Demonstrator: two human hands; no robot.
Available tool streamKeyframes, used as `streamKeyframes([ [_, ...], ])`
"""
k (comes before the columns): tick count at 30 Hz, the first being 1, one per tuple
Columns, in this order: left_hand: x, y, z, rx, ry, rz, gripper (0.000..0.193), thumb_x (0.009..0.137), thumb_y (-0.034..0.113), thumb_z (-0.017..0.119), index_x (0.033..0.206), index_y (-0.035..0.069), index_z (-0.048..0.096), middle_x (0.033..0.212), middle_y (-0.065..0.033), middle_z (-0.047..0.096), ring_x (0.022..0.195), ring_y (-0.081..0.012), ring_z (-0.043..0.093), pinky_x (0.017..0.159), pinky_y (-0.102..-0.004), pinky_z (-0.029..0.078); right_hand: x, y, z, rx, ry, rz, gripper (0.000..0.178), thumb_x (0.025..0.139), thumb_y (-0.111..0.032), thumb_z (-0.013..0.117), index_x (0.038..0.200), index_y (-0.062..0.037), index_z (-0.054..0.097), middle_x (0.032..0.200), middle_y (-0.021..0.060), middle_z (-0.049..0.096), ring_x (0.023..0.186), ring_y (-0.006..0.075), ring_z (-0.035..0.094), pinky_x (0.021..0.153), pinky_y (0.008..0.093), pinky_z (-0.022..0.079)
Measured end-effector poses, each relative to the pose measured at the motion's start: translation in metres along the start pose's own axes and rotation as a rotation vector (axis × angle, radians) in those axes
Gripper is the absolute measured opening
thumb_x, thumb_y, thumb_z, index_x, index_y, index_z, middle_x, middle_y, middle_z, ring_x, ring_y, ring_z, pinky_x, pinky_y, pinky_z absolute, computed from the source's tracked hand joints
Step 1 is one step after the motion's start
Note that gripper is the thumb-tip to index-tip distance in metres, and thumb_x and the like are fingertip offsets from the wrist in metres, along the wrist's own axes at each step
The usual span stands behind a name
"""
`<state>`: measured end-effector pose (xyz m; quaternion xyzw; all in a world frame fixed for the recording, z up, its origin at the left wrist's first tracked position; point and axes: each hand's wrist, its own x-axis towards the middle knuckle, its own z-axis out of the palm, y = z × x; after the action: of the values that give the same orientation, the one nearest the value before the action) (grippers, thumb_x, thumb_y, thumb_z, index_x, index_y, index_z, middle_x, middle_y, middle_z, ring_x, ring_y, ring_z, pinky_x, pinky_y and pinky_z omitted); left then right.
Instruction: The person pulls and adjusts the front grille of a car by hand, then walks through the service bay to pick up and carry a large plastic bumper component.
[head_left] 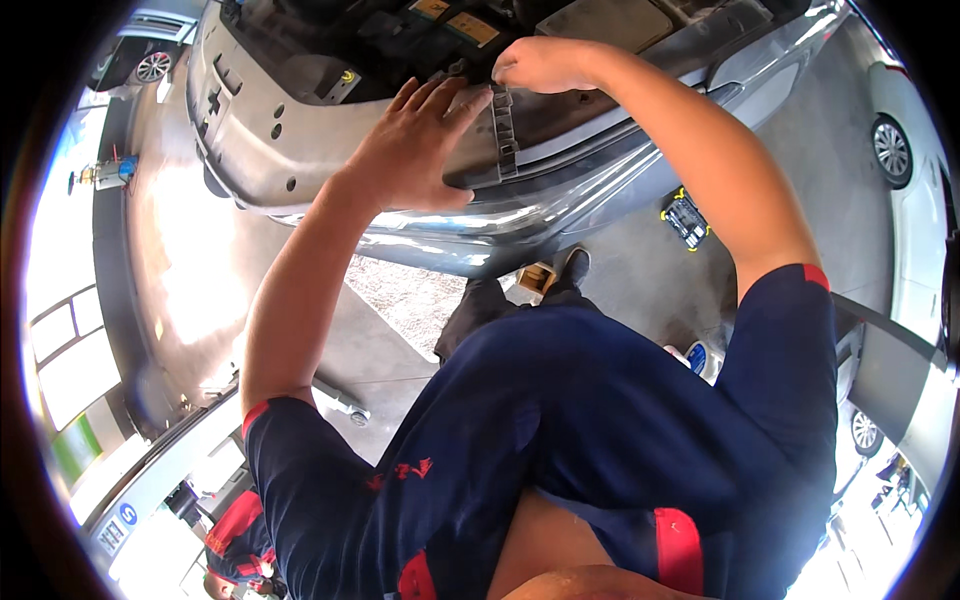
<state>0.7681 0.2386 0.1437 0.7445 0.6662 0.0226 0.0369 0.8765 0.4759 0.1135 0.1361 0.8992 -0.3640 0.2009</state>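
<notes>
A car's open engine bay (400,50) lies in front of me, with its plastic front panel (300,130) along the near edge. My left hand (415,145) lies over that panel, palm down, its fingers spread and nothing seen in its grasp. Just right of it, my right hand (545,66) has its fingers curled together at the inner edge of the panel. Whatever its fingertips pinch is hidden. Between and below the hands runs a ribbed dark strip (504,130) across the panel, toward the grey bumper (450,245).
On the floor to the right is a tool case (686,221) with yellow latches. A small open box (537,277) sits by my shoe (575,268). A white car (915,215) stands at the right, a dark car (130,62) far left. Another person (240,540) is at lower left.
</notes>
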Motion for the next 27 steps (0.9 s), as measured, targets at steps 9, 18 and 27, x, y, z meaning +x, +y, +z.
streamKeyframes([
  [9, 0.001, -0.005, 0.010, 0.082, -0.163, 0.022, 0.113, 0.064, 0.036, 0.086, 0.158, 0.009, 0.029, 0.154, -0.0265, 0.038, 0.144, -0.0442, 0.038, 0.125, -0.0553, 0.025, 0.015, -0.002, 0.006, -0.104, 0.064, 0.020, 0.047, 0.095, -0.042, 0.060, 0.104, 0.0031, 0.071, 0.093, 0.0163, 0.070, 0.091, 0.0274, 0.064, 0.080, 0.0436, 0.050],
  [18, 0.001, -0.009, 0.017, 0.133, -0.197, 0.044, 0.116, 0.065, 0.042, 0.087, 0.159, 0.006, 0.029, 0.153, -0.0282, 0.039, 0.143, -0.0436, 0.039, 0.124, -0.0551, 0.027, 0.031, -0.004, 0.007, -0.088, 0.041, 0.119, 0.041, 0.089, -0.029, 0.058, 0.098, 0.0086, 0.070, 0.089, 0.0214, 0.070, 0.086, 0.0320, 0.067, 0.078, 0.0444, 0.051],
  [27, 0.003, -0.014, 0.022, 0.080, -0.170, 0.058, 0.117, 0.062, 0.041, 0.088, 0.158, 0.005, 0.032, 0.150, -0.0303, 0.041, 0.141, -0.0443, 0.041, 0.123, -0.0548, 0.028, 0.033, 0.003, 0.011, 0.049, 0.020, 0.101, 0.031, 0.092, -0.024, 0.055, 0.077, 0.0030, 0.058, 0.067, 0.0087, 0.050, 0.065, 0.0194, 0.047, 0.060, 0.0413, 0.041],
])
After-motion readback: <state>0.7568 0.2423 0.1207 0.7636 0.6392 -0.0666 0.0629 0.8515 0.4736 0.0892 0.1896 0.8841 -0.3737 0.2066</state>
